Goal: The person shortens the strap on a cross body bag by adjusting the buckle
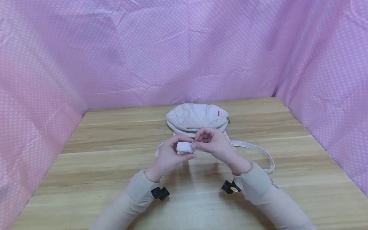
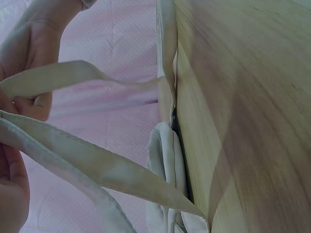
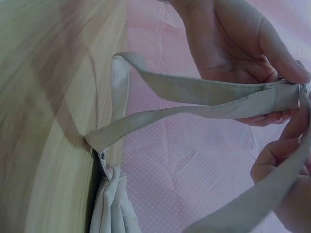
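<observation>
A pale beige bag (image 1: 198, 116) lies on the table in front of both hands, and its strap (image 1: 184, 147) is lifted between them. My left hand (image 1: 168, 156) grips a folded part of the strap between thumb and fingers. Close against it, my right hand (image 1: 219, 147) pinches the strap at the end of that fold. In the right wrist view, small metal hardware (image 3: 279, 77) shows on the strap by the left thumb. The left wrist view shows lengths of strap (image 2: 131, 170) hanging from the hands towards the bag; the fingertips lie partly outside that view.
The wooden table (image 1: 109, 134) bears the bag near its back edge. A loop of strap (image 1: 258, 149) lies on the wood to the right. Pink dotted cloth (image 1: 143, 57) hangs behind the table and along both sides.
</observation>
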The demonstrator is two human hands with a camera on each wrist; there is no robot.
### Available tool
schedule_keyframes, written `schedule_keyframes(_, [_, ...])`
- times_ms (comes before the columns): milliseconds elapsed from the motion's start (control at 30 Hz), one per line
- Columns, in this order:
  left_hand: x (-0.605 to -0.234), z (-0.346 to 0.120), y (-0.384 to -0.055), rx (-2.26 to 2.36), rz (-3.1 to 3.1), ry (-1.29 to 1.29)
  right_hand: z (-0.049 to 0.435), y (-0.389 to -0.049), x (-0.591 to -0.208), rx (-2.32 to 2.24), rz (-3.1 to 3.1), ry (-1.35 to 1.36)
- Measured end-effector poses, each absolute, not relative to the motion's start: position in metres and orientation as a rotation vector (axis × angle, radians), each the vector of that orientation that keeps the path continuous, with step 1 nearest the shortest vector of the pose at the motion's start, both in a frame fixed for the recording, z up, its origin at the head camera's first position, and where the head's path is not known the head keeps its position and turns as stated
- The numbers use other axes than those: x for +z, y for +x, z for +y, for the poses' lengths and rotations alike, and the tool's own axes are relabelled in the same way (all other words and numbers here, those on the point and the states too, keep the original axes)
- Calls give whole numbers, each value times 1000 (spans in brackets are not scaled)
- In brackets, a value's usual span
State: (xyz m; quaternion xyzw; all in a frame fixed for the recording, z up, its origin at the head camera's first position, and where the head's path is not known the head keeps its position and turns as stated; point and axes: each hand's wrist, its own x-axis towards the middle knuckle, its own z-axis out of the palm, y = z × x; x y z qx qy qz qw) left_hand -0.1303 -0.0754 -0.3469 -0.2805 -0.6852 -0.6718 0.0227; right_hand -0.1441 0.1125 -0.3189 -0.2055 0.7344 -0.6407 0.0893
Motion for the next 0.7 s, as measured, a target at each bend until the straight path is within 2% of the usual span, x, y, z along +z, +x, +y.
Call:
schedule_keyframes(333, [-346,-80,-130,-2073,-2097,-849,138,-156,-333,-1513,2202,-940])
schedule_keyframes(700, [-345,-81,-130,-2058,-2155,-844,143,-157,-333,-1714,2216,-866])
